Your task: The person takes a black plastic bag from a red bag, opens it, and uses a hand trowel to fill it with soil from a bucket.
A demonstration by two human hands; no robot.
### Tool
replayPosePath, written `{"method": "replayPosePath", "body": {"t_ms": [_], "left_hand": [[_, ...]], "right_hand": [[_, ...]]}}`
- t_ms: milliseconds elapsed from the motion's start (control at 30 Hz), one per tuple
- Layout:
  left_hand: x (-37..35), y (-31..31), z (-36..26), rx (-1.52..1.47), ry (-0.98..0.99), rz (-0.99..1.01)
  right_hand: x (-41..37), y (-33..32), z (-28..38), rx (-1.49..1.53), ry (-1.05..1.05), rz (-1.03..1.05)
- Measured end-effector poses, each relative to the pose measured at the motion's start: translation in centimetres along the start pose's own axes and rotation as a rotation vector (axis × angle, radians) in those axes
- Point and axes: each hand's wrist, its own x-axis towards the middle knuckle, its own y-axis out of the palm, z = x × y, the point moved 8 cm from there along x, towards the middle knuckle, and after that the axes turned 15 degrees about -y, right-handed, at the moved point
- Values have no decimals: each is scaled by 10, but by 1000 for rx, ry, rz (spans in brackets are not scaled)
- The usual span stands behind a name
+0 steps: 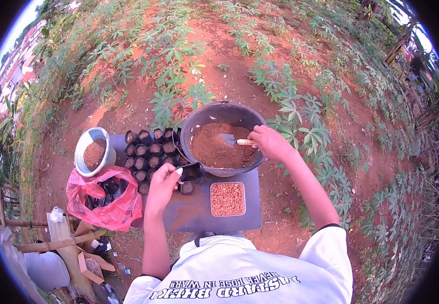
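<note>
On the worktop (247, 215), filled black pouches (141, 150) stand in rows on the left, between a white pail (80, 158) of soil and the large dark bucket (232, 112). A pink plastic bag (125, 205) bulges at the near left; a clear tub (228, 215) of orange kernels lies near, right of centre. The left hand (162, 183), forearm upright, partly hides the nearest pouches, its fingers pinching a black bag (193, 173) just beside the bucket. The right hand (270, 143) reaches in from the right, fingers closed around the handle of a trowel (228, 139), its blade in the bucket's soil (212, 144).
</note>
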Motion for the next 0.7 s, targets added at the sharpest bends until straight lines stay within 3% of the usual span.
{"method": "replayPosePath", "body": {"t_ms": [267,333,700], "left_hand": [[8,45,-21,81,21,-42],[11,58,-22,-97,-24,15],[27,102,-7,-41,-44,-81]], "right_hand": [[-56,-47,8,-26,22,-23],[-68,-56,6,-25,27,-41],[-104,-87,5,-26,-30,-118]]}}
